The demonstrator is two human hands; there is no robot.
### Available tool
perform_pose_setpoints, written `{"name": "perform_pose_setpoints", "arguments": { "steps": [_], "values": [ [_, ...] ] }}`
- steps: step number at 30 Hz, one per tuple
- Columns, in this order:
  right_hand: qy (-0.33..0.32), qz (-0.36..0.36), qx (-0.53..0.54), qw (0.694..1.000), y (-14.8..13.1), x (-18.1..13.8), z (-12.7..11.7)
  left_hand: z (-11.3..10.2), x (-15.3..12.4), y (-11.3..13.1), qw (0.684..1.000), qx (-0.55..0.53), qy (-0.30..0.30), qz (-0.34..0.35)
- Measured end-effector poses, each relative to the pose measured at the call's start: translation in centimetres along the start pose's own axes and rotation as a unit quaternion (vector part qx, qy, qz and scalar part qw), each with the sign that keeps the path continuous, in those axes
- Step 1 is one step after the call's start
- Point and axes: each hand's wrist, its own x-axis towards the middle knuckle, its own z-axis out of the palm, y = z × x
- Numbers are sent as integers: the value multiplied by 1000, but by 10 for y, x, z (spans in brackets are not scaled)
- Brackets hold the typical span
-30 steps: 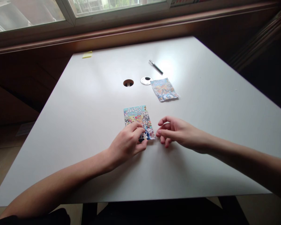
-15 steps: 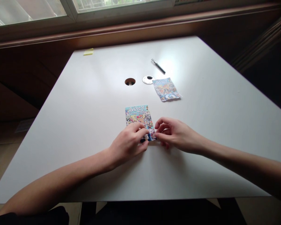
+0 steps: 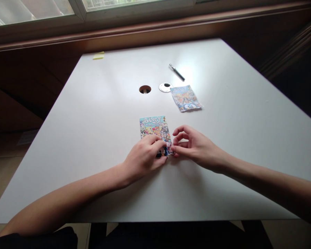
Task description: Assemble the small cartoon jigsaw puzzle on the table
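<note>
A small printed cartoon card [image 3: 155,125] with a light blue top and crowded, colourful figures lies flat on the white table. My left hand [image 3: 145,152] rests over its lower left part and holds it down, fingers bent and the thumb by the bottom edge. At the lower right corner of the card, the thumb and index finger of my right hand [image 3: 190,143] are closed in a pinch, the other fingers curled. Whatever lies between those fingertips is too small to make out fully. The card's lower left part is hidden under my left hand.
Beyond the card lies a second printed cartoon sheet [image 3: 186,98] with a rough lower edge. It touches or overlaps a round silver cover [image 3: 165,88]. A round hole [image 3: 145,90] opens in the white table [image 3: 98,121]. Farther back are a dark pen [image 3: 176,72] and a yellow sticky note [image 3: 98,55].
The right hand's index finger has lifted slightly and its fingers have spread a little, with the pinch still at the corner. My left hand stays on the card. The view has shifted slightly.
</note>
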Motion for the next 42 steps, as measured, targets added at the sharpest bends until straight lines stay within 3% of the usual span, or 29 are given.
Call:
{"name": "perform_pose_setpoints", "arguments": {
  "steps": [10, 21, 26, 33, 42],
  "values": [
    [53, -33, -50, 997, -1, 5, 6, -3, 1, 0, 999, -39, -4, -17],
    [29, -54, -111, 992, -1, 8, 4, -8, 12, 2, 995, -69, -24, -61],
    [-12, -45, -156, 987, -4, 7, 2, -8, 15, 1, 994, -77, -27, -72],
    [49, -173, -262, 948, 7, 9, -4, -10, 17, 3, 992, -85, -30, -84],
    [39, -209, -320, 923, 11, 13, -7, -13, 19, 3, 991, -89, -40, -94]
  ]
}}
